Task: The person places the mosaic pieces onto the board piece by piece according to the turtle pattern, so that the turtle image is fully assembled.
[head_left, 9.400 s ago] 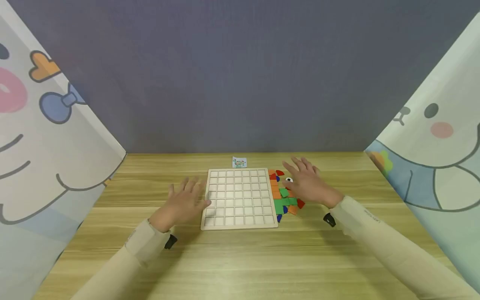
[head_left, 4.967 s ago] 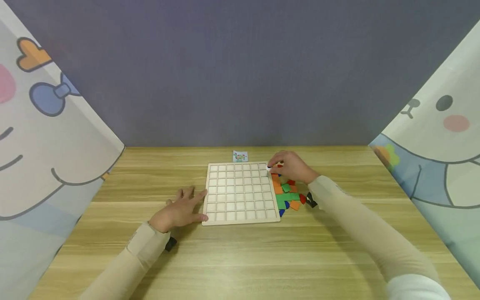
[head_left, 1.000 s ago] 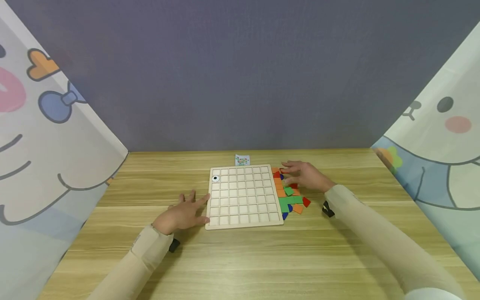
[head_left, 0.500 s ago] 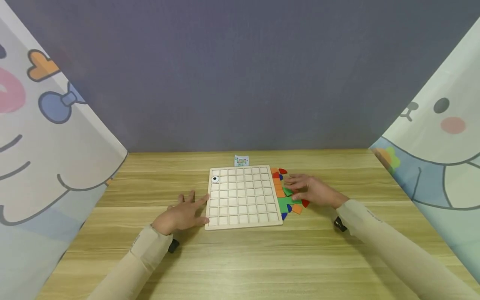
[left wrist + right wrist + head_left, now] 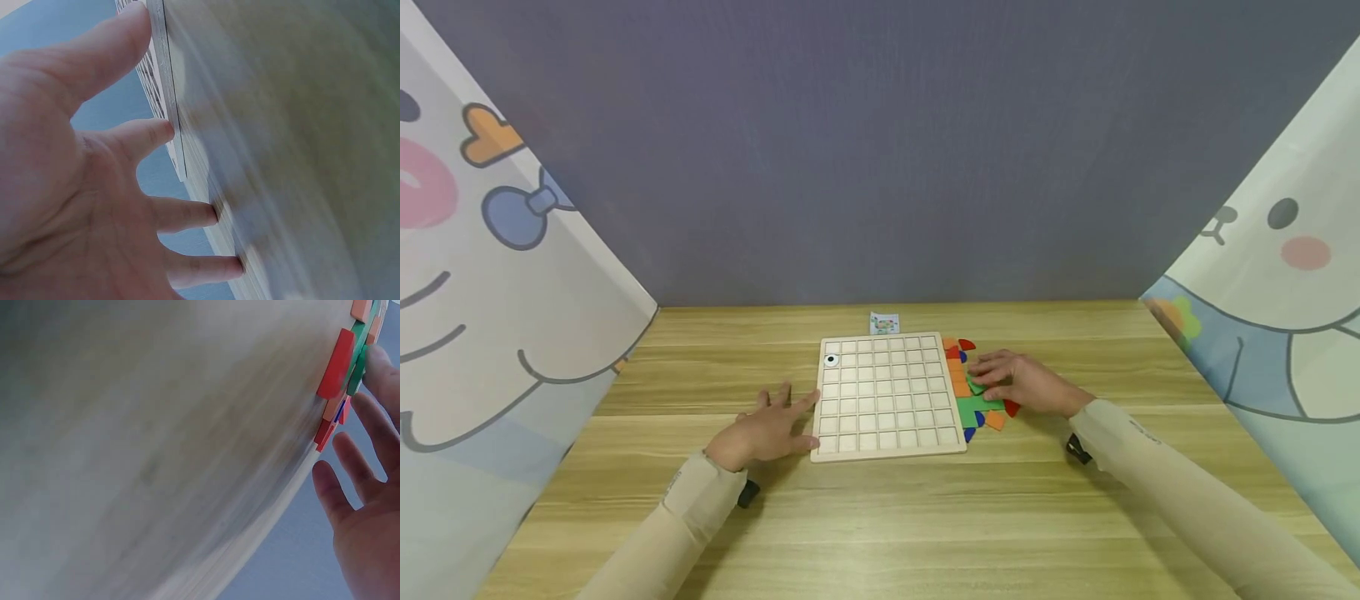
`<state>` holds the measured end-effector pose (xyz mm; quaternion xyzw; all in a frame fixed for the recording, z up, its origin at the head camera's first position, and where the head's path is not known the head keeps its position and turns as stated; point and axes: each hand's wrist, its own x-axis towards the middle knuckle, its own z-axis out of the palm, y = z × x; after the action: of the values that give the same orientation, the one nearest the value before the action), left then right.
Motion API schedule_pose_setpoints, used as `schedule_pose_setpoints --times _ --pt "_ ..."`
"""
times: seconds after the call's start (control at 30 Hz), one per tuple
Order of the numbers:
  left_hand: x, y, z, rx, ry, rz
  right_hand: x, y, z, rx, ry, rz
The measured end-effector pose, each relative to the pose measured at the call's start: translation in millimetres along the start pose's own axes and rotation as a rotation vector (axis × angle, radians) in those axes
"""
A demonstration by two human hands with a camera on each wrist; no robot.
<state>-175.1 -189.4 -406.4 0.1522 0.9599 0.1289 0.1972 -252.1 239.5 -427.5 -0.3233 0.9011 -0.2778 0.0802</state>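
A pale wooden board (image 5: 877, 406) with a square grid lies on the table. In a cell of its left column, near the top, sits a white eye piece (image 5: 831, 360) with a black pupil. My left hand (image 5: 767, 431) is spread at the board's left side; in the left wrist view its thumb and forefinger (image 5: 153, 134) touch the board's edge, two other fingertips the table. Over the colored pieces right of the board, my right hand (image 5: 1030, 385) pinches a green tile (image 5: 357, 374) between thumb and forefinger, the other fingers loosely extended. The hand hides some pieces beneath it.
Orange tiles (image 5: 958, 377), a large green piece (image 5: 968, 411), red quarter-round pieces (image 5: 967, 344) and blue pieces (image 5: 970, 434) lie flat along the board's right edge, some overlapping. A small picture card (image 5: 884, 323) lies behind the board. A dark partition (image 5: 880, 167) rises at the table's back.
The eye piece went from the pile, carried by my right hand, to the board's left column. My right hand then returned to the pile and came onto the green tile. My left hand stays beside the board.
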Motion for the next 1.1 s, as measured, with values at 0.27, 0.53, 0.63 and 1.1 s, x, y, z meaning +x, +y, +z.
schedule_pose_setpoints --times 0.27,0.53,0.63,1.1 --pt "-0.1 0.3 0.6 0.001 0.001 -0.004 2 -1 3 -0.011 0.015 0.027" --pt "-0.5 1.1 0.7 -0.010 0.003 -0.006 3 -2 2 -0.003 0.034 0.031" --pt "-0.2 0.5 0.9 -0.008 0.009 -0.002 3 -1 3 -0.011 0.038 0.031" --pt "2.4 -1.0 2.5 0.000 0.006 -0.004 14 -10 -4 0.011 0.131 0.027"
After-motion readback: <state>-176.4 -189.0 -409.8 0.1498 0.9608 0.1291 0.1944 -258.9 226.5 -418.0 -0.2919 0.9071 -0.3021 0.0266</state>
